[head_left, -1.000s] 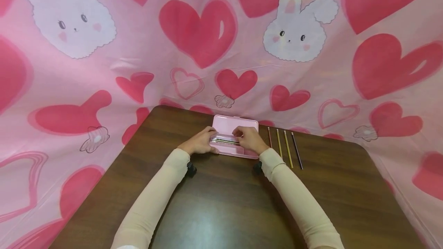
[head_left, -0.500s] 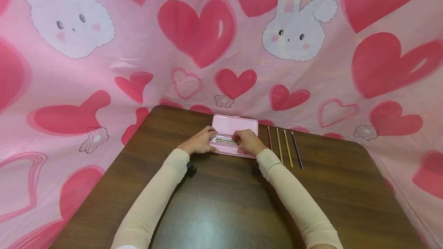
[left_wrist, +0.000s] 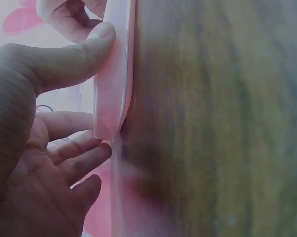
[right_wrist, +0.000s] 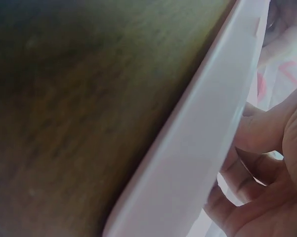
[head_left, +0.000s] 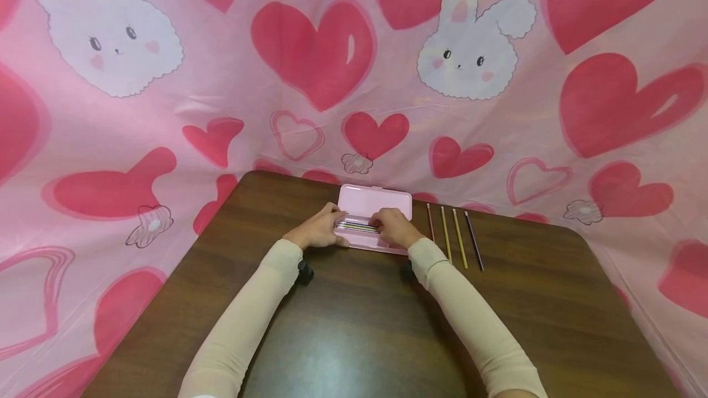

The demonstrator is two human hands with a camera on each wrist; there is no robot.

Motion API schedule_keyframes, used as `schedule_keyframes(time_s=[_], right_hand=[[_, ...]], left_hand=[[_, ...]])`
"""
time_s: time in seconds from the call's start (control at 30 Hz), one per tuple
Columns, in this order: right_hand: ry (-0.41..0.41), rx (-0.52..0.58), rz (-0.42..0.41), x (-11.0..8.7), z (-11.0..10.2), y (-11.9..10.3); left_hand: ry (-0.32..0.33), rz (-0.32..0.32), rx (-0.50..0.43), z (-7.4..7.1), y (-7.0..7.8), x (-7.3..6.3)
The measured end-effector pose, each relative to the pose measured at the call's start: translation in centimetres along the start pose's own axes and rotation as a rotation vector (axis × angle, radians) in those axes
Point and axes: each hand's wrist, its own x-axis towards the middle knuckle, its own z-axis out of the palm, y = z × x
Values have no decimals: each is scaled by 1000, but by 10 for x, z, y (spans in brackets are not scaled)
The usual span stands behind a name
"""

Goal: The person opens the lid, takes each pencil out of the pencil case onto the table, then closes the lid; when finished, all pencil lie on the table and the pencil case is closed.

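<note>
A pink pencil case (head_left: 365, 200) lies with its lid raised toward the back wall. Several pencils (head_left: 355, 226) rest lengthwise inside it. My left hand (head_left: 321, 229) grips the case's left end; in the left wrist view, the thumb presses the outer wall (left_wrist: 111, 94) and the other fingers spread round the end. With curled fingers, my right hand (head_left: 394, 227) reaches into the right part of the case, at the pencils' right ends. Behind the case wall (right_wrist: 188, 148) in the right wrist view, its fingertips are hidden, so I cannot tell whether they pinch a pencil.
Right of the case, several more pencils lie side by side on the brown table (head_left: 332, 312): a reddish one (head_left: 431, 223), two yellow ones (head_left: 460, 238) and a dark one (head_left: 474, 241). A pink cloth with hearts and rabbits (head_left: 310, 54) hangs behind the table.
My right hand's fingers have lowered from above the case into it and shifted slightly left along the pencils. The left hand keeps its grip on the left end.
</note>
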Motion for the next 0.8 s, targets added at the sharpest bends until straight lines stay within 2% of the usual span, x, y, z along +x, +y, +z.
schedule_keyframes(time_s=[0.27,0.43,0.57,0.7,0.8], right_hand=[[18,-8,-4,-2,0,-1],[45,25,32,-5,1,-1],[128,55,19,-10,-6,1],[268,65,-21,-16,-23,10],[376,109,17,-21,-44,21]], left_hand=[[4,18,27,0,0,1],[19,10,31,1,-1,1],[24,2,13,3,-1,1],[22,13,8,2,0,1],[26,16,14,0,0,2]])
